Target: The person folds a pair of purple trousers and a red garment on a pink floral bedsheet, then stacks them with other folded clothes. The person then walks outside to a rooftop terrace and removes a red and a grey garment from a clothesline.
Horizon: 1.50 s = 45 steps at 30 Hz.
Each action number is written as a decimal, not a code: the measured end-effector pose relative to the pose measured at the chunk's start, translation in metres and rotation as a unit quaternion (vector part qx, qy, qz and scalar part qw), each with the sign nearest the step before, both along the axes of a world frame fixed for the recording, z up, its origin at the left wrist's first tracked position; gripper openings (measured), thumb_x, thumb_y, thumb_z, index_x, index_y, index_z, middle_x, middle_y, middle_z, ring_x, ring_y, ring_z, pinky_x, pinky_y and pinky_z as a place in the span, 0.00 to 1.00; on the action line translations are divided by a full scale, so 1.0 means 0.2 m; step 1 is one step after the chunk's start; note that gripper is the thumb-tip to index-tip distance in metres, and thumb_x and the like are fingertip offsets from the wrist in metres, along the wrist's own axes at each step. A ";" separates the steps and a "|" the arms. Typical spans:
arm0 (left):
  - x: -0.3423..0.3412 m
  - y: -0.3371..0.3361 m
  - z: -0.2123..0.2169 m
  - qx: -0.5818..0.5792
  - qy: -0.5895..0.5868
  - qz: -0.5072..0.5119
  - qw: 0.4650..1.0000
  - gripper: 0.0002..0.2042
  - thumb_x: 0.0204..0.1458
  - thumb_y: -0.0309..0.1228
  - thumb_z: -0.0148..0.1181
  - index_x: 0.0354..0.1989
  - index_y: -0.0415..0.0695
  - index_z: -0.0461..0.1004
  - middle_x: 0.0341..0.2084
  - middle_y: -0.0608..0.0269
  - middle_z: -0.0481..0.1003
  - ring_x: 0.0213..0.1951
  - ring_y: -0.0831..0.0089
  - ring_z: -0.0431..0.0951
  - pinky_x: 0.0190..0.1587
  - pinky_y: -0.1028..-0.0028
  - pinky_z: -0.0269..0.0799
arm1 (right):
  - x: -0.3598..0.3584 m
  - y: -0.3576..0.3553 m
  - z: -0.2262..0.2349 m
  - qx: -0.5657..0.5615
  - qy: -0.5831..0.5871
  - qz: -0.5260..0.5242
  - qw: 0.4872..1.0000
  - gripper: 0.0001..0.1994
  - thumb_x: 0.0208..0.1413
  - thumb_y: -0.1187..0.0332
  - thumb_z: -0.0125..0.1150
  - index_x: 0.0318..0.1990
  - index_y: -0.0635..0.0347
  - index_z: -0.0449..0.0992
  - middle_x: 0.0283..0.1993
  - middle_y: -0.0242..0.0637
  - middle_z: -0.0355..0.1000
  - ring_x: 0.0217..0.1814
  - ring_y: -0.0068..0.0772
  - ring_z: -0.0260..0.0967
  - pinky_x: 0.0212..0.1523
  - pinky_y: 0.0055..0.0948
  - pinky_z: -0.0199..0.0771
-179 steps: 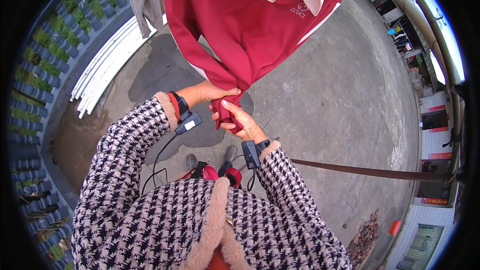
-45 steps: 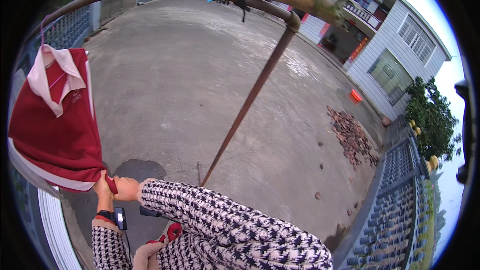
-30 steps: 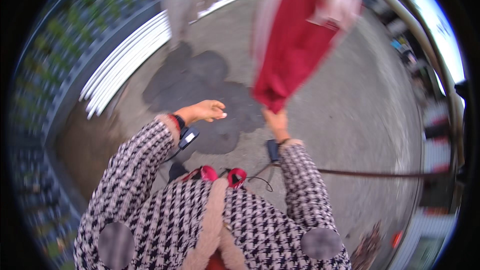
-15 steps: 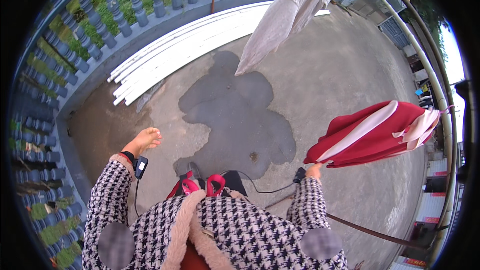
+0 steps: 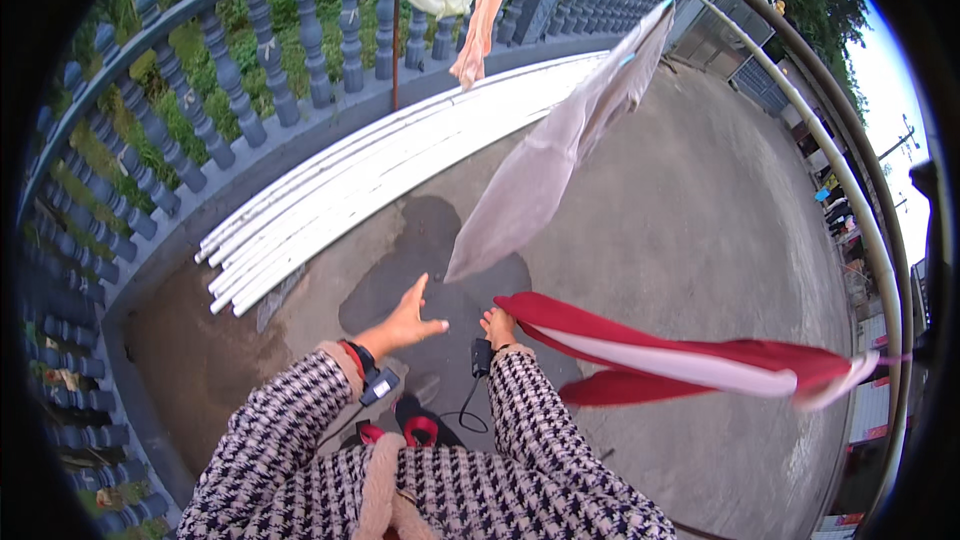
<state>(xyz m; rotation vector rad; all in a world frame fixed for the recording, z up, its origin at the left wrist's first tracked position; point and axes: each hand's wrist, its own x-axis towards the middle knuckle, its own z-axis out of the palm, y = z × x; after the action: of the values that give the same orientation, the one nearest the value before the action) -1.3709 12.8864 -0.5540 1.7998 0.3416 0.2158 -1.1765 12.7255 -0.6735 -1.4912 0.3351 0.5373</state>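
left fingers spread wide, right fingers curled in a grip.

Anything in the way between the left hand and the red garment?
Yes, the right hand: it holds the near end of the red garment, on the side facing the open left hand. The grey garment hangs farther forward, its tip not crossing that gap in this view.

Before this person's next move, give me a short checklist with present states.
1. Left hand empty: ok, fingers spread.
2. Right hand holding the red garment: ok, at its near end.
3. Right-hand grip firm: cannot tell.
4. Grey garment clear of both hands: ok, hanging apart from them.
5. Red garment hanging straight: not ok, stretched sideways.
6. Ground uniformly dry: not ok, dark patch looks wet.
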 end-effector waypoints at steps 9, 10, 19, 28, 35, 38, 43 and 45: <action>-0.29 -0.18 -0.03 0.127 0.003 0.051 0.991 0.62 0.32 0.45 0.72 0.65 0.34 0.28 0.64 0.36 0.40 0.67 0.47 0.38 0.66 0.60 0.40 | -0.20 0.10 0.49 0.276 -0.015 0.072 0.958 0.20 0.57 0.54 0.50 0.53 0.53 0.66 0.51 0.37 0.68 0.50 0.35 0.66 0.44 0.35 0.70; -0.32 -0.19 -0.02 0.113 -0.015 0.053 0.992 0.62 0.31 0.45 0.72 0.65 0.35 0.28 0.64 0.36 0.40 0.67 0.47 0.39 0.66 0.60 0.40 | -0.25 0.10 0.55 0.292 -0.014 0.097 0.951 0.20 0.57 0.54 0.50 0.53 0.53 0.66 0.51 0.37 0.68 0.49 0.35 0.66 0.44 0.35 0.70; -0.34 -0.17 -0.08 0.087 -0.060 0.027 0.994 0.62 0.27 0.44 0.75 0.65 0.37 0.32 0.63 0.38 0.45 0.65 0.48 0.46 0.65 0.60 0.46 | -0.82 0.11 0.94 0.258 -0.020 0.202 0.945 0.18 0.57 0.54 0.50 0.51 0.54 0.67 0.48 0.37 0.68 0.46 0.33 0.67 0.41 0.33 0.69; -0.47 -0.06 0.16 -0.078 -0.136 -0.249 0.956 0.39 0.39 0.30 0.71 0.61 0.44 0.55 0.55 0.61 0.65 0.56 0.72 0.64 0.56 0.67 0.64 | -1.27 0.02 0.95 0.168 -0.040 0.230 0.958 0.17 0.58 0.55 0.50 0.49 0.55 0.68 0.46 0.36 0.69 0.43 0.32 0.67 0.38 0.31 0.68; -0.46 0.10 0.21 -0.233 0.061 -0.152 0.959 0.12 0.52 0.31 0.57 0.44 0.40 0.72 0.37 0.62 0.75 0.39 0.74 0.74 0.39 0.73 0.71 | -1.45 0.06 0.66 0.145 -0.113 -0.103 0.978 0.15 0.59 0.57 0.47 0.39 0.59 0.73 0.34 0.30 0.71 0.33 0.25 0.66 0.30 0.26 0.66; -0.34 0.15 0.18 -0.348 0.081 -0.125 0.926 0.15 0.53 0.30 0.58 0.49 0.42 0.68 0.42 0.62 0.74 0.44 0.69 0.74 0.43 0.68 0.70 | -1.49 0.04 0.50 0.172 0.004 -0.082 0.982 0.25 0.61 0.49 0.40 0.41 0.64 0.72 0.42 0.39 0.70 0.39 0.31 0.68 0.36 0.30 0.70; -0.28 0.16 0.19 -0.474 0.072 -0.190 0.857 0.21 0.50 0.30 0.62 0.53 0.45 0.65 0.48 0.64 0.70 0.50 0.67 0.71 0.51 0.62 0.67 | -1.42 0.06 0.39 0.412 0.203 -0.119 0.880 0.42 0.56 0.34 0.31 0.64 0.66 0.48 0.65 0.50 0.52 0.64 0.46 0.56 0.63 0.42 0.57; -0.30 0.15 0.21 -0.451 0.115 -0.203 0.861 0.24 0.46 0.30 0.64 0.53 0.44 0.64 0.47 0.65 0.70 0.50 0.69 0.69 0.52 0.63 0.66 | -1.35 0.09 0.41 0.515 0.093 -0.119 0.844 0.42 0.56 0.34 0.30 0.64 0.64 0.50 0.66 0.48 0.50 0.66 0.44 0.52 0.65 0.42 0.52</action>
<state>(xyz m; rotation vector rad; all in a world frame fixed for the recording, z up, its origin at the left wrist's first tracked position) -1.4316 12.9164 -0.5113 0.9151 0.1679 -0.4138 -1.4473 12.7439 -0.5917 -0.3421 0.2993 0.5301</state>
